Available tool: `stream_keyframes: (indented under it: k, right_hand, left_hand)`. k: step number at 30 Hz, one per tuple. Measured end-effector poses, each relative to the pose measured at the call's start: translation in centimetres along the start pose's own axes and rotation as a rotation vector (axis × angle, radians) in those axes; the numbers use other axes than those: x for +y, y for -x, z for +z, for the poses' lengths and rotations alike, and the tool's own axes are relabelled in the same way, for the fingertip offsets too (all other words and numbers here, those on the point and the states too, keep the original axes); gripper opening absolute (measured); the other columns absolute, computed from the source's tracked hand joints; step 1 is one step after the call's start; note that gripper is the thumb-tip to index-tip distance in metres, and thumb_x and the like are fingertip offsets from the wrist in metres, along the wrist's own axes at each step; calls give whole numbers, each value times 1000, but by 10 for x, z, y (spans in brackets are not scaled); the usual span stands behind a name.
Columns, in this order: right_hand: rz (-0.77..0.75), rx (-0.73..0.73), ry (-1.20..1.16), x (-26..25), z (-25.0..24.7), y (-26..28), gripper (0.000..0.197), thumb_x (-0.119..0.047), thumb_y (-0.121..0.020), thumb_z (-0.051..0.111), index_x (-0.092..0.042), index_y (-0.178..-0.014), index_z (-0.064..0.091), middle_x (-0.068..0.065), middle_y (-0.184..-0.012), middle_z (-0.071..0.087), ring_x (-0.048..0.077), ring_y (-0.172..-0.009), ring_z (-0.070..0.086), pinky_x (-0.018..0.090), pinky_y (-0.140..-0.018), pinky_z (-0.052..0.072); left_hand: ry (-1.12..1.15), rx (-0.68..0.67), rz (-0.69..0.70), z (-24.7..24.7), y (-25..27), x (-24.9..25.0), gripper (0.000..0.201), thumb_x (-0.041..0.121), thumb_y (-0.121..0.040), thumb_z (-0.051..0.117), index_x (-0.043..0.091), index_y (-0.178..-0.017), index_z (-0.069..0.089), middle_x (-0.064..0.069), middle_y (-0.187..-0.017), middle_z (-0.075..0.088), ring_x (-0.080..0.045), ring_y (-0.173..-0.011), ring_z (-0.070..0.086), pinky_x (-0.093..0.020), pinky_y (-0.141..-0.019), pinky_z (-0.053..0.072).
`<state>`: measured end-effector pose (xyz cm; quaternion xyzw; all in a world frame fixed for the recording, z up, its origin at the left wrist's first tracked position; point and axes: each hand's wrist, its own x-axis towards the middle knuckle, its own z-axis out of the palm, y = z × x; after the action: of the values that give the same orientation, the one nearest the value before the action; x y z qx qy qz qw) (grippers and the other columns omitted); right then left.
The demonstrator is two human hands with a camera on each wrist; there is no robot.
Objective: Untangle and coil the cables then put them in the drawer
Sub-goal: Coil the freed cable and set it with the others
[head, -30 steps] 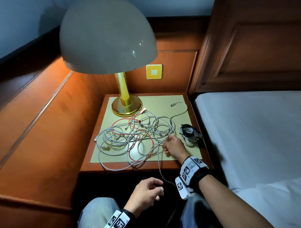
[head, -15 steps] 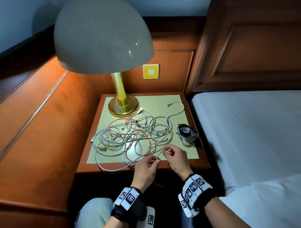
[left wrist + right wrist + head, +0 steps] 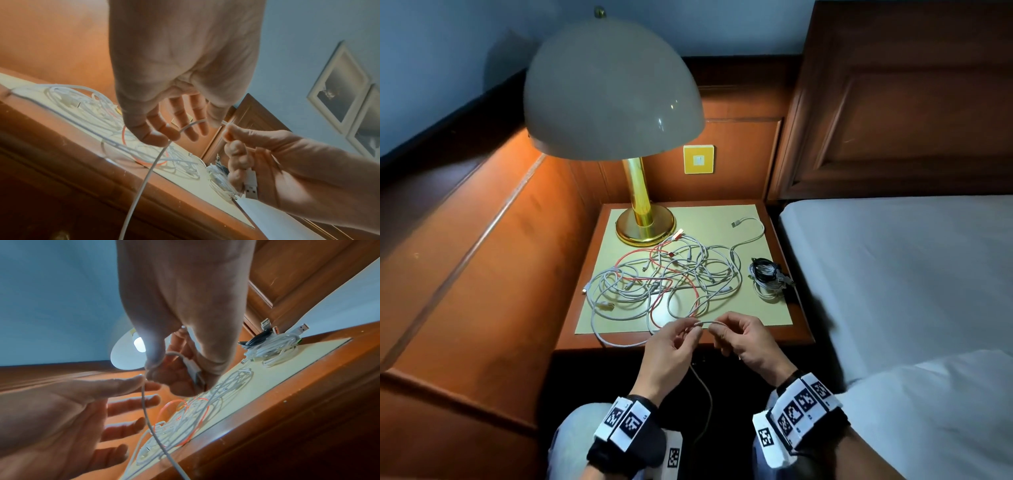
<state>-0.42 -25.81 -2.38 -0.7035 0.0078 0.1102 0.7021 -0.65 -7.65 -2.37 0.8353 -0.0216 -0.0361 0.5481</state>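
Note:
A tangle of white and red cables (image 3: 664, 277) lies on the yellowish mat (image 3: 774, 315) of the nightstand. At the mat's right edge sits a coiled bundle (image 3: 768, 277) (image 3: 271, 347). Both hands hover at the nightstand's front edge with one white cable (image 3: 705, 322) stretched between them. My left hand (image 3: 693, 329) (image 3: 164, 136) pinches it between thumb and forefinger, the other fingers straight. From there the cable hangs down to my lap (image 3: 705, 394). My right hand (image 3: 717, 329) (image 3: 164, 369) pinches the cable and curls its fingers round the USB plug (image 3: 251, 183) (image 3: 195, 371).
A brass lamp base (image 3: 645, 226) stands at the mat's back left, and its dome shade (image 3: 613, 92) overhangs the table. A bed with a white sheet (image 3: 893, 274) lies close on the right. Wood panelling (image 3: 482, 257) closes the left. The nightstand's front below is dark.
My left hand rose from my lap to the front edge and took hold of the white cable. My right hand drew back from the tangle with the cable's end.

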Motion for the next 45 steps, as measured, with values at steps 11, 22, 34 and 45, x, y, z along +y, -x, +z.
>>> stream_keyframes:
  k: [11,22,34,45]
  right_hand:
    - [117,-356,-326,-38,5,44,22,-10,-95,55,-1,-108,70,10,-83,62,15,-68,51,21,-63,42]
    - [-123,-385,-553,-63,33,60,13,-13,-93,67,-1,-98,69,14,-81,61,19,-64,56,28,-62,49]
    - [-627,83,417,-66,8,29,10,-1,-98,60,-9,-98,66,-6,-103,76,4,-104,70,21,-93,53]
    - [-34,-238,-254,-41,7,50,16,-7,-93,51,-5,-83,64,18,-79,59,26,-75,54,32,-76,46]
  left_hand:
    - [162,66,182,-21,17,27,14,8,-96,65,16,-101,76,9,-96,77,-1,-94,68,-8,-80,46]
    - [371,-105,106,2,39,29,18,7,-101,45,11,-92,60,5,-57,59,-5,-51,53,-17,-54,45]
    - [-116,-88,338,-2,48,34,22,31,-101,58,24,-80,56,10,-64,53,-1,-61,47,-20,-62,39]
    - [-291,-16,700,-34,26,52,13,25,-92,70,18,-87,61,17,-80,57,1,-66,50,-14,-60,38]
